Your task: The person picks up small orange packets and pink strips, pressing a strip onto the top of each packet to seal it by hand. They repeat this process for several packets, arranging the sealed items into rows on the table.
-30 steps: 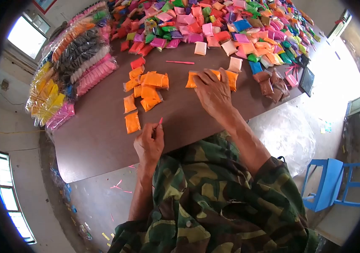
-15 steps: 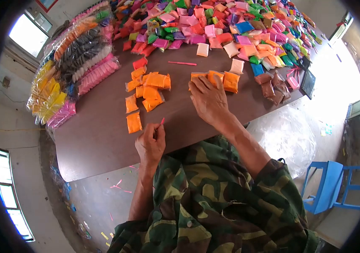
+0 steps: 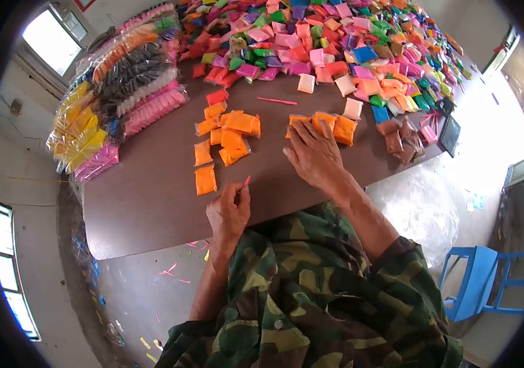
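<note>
My left hand (image 3: 229,211) is closed near the table's front edge, a thin pink strip (image 3: 246,181) sticking up from between thumb and forefinger. My right hand (image 3: 317,156) lies over a short row of orange packets (image 3: 345,130), its fingers stretched flat across their tops and its thumb out to the left. The fingers partly cover the packets at the row's left end. Between the hands and further back sits a loose cluster of orange packets (image 3: 232,147), with a single orange packet (image 3: 205,180) just beyond my left hand.
A large heap of small coloured packets (image 3: 317,58) covers the back of the table (image 3: 145,214). Bagged rows of packets (image 3: 133,80) stand at the left. Brown packets (image 3: 400,141) and a dark flat device (image 3: 450,135) lie right. Another pink strip (image 3: 277,100) rests mid-table; a blue stool (image 3: 473,282) stands below.
The view has shifted slightly, so the table things appear further right. My right hand's thumb has spread away from the packets. My left hand still holds the pink strip.
</note>
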Demonstrator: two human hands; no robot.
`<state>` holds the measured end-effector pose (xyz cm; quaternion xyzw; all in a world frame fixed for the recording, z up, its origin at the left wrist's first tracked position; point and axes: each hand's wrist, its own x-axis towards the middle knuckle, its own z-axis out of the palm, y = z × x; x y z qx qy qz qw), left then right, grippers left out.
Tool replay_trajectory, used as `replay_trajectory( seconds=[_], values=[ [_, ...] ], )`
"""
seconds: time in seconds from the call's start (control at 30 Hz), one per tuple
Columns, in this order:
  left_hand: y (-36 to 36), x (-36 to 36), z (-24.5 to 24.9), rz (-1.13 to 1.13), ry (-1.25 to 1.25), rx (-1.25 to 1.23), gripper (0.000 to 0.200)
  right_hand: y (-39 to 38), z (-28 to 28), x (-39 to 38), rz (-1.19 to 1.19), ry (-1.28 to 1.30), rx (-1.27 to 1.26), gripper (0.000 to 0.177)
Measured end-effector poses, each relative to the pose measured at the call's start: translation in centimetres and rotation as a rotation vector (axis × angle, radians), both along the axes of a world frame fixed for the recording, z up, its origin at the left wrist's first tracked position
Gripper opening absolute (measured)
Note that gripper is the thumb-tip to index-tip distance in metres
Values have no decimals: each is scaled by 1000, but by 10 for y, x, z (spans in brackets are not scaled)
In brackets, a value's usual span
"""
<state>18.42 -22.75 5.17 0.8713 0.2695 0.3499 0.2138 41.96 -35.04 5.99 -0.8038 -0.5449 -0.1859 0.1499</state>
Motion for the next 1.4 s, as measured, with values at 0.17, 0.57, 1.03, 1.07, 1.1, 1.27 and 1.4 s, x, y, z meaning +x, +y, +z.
replay_trajectory(
  seconds=[0.17,0.57,1.03,1.07,1.1,1.27,1.4],
  values=[
    [0,1,4,-9,3,20,12,0,11,0,19,16,-36,54],
    [-1,1,1,6,-4,24,13,-8,20,2,57,50,-30,38],
    [-5,0,5,17,-21,-13,9,47,28,-17,211,255,294,41],
    [-5,0,6,21,-5,-15,9,59,27,-19,199,264,305,42],
    [-5,-1,6,24,12,-18,9,70,27,-20,187,273,316,43],
    [-4,-1,7,33,28,25,10,100,5,-8,207,318,345,42],
    [-4,0,3,24,-10,22,14,77,9,-16,227,381,467,34]
  ],
)
